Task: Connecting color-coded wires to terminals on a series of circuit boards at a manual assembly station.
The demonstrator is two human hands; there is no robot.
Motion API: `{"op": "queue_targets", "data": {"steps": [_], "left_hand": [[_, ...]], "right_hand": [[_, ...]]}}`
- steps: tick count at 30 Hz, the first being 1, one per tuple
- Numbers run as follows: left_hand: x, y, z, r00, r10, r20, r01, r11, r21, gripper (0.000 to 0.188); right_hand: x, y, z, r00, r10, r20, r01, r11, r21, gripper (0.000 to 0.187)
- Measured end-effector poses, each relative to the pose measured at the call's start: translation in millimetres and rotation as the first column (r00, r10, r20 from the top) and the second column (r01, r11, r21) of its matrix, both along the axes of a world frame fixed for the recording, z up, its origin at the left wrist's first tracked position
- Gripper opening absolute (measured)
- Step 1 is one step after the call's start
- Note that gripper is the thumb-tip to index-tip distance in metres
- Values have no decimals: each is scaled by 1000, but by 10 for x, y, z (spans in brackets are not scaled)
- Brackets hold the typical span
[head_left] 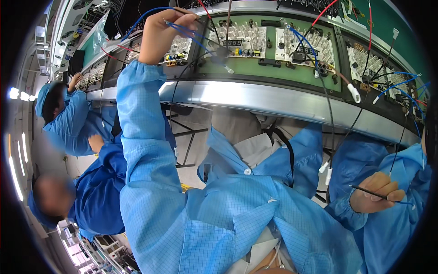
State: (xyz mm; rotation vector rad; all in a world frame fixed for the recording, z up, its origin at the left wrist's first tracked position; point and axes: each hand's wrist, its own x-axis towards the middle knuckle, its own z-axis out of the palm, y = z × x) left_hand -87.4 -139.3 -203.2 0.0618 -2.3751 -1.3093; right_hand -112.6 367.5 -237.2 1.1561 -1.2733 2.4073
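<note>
My left hand (pixel 171 29) reaches up to the far side of the bench, closed in a pinch on blue wires (pixel 189 33) with bare metal ends. Close to its right is a white circuit board (pixel 244 39) with a small digit display and clear upright parts. Further right is a second circuit board (pixel 315 45) with blue and black wires on it. At the lower right my right hand (pixel 376 194), away from the bench, is closed on a thin black lead (pixel 362 188) whose blue part sticks out past the fingers.
A metal rail (pixel 255 98) runs along the bench's near edge, with white-tipped dark leads (pixel 329 137) hanging over it. More boards (pixel 365 59) sit in black-framed green trays. Co-workers in blue (pixel 73 121) sit at left; another blue sleeve (pixel 397 223) is close at right.
</note>
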Motion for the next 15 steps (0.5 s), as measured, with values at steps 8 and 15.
{"op": "queue_targets", "data": {"steps": [8, 15], "left_hand": [[-105, 203, -105, 999, 13, 40, -8, 992, -122, 24], [-108, 338, -59, 1000, 1, -26, -7, 976, -218, 24]], "right_hand": [[-55, -101, -5, 995, -26, -97, 30, 999, 43, 20], [-258, -67, -59, 982, -54, -183, 55, 998, 2, 20]]}}
